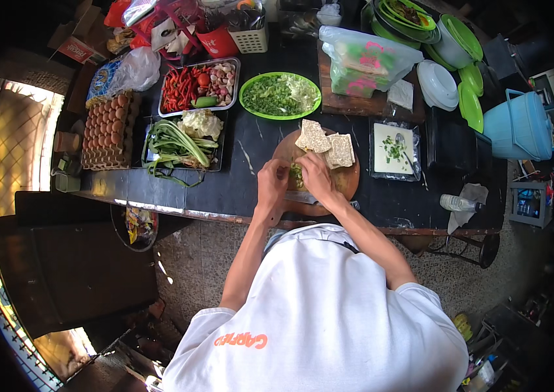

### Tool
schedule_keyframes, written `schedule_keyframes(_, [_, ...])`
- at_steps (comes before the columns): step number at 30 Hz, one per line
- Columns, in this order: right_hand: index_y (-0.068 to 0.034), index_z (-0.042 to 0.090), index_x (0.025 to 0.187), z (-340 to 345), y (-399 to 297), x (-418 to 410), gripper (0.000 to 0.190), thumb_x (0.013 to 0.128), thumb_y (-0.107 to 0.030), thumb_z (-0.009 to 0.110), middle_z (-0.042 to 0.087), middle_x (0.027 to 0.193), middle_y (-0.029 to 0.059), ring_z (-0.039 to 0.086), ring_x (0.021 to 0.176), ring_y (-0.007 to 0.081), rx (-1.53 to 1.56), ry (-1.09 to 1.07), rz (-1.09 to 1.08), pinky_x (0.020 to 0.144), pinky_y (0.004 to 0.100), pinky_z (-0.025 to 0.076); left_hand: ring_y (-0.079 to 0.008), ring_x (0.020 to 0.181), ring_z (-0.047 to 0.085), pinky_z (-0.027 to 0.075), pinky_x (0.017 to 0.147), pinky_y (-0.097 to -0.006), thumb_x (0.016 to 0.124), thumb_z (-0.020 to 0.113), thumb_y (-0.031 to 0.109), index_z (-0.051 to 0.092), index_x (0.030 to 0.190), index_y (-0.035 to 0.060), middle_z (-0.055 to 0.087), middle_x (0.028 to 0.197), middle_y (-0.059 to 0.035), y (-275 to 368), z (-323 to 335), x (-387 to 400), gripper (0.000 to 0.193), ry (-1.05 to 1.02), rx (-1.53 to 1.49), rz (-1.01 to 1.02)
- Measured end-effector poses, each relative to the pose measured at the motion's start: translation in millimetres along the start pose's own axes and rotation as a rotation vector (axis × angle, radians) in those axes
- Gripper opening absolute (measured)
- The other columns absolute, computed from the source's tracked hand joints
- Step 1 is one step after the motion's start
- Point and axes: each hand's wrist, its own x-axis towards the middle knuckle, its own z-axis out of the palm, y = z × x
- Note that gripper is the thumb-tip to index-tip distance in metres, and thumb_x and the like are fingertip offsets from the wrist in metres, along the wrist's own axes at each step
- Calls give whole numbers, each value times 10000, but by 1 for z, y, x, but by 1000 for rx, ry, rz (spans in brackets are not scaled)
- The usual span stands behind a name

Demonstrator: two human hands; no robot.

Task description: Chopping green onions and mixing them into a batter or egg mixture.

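Note:
A round wooden cutting board (pixel 350 183) lies at the table's front edge. My left hand (pixel 273 182) is over its left side, fingers curled; whether anything is between them is hidden. My right hand (pixel 315 175) reaches with bent fingers to a small pile of chopped green pieces (pixel 297 175) between both hands; its grip on them cannot be made out. Pale slabs that look like tempeh (pixel 339 151) lie at the back of the board, just beyond my right hand. A knife (pixel 301 197) rests across the front of the board, below my hands, its handle towards the right.
Behind the board stands a green plate of chopped greens (pixel 279 115). At left are a tray of chillies and shallots (pixel 160 109), leafy scallions (pixel 186 142) and egg cartons (pixel 110 130). At right stand a white batter container (pixel 377 166), a plastic bottle (pixel 457 203) and a blue bucket (pixel 517 130).

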Motion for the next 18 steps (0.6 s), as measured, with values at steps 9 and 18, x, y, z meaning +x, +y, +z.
schedule_keyframes(9, [31,764,1244,-8,4,-5,380,878,64,666,659,1253,156,627,1204,376,-206,-304,-220,1042,463,547,-374,885,753,600,805,-435,937,738,-27,735,1065,-18,750,981,-211,-2,-4,-2,128,4,62,-39])
schedule_keyframes(18, [31,706,1318,-30,-14,-28,484,878,-104,853,608,1230,219,618,1181,415,-101,-158,94,1017,489,535,-394,1072,697,580,944,-458,968,723,-27,790,1152,-2,735,1143,-194,8,-15,-16,197,-66,148,112])
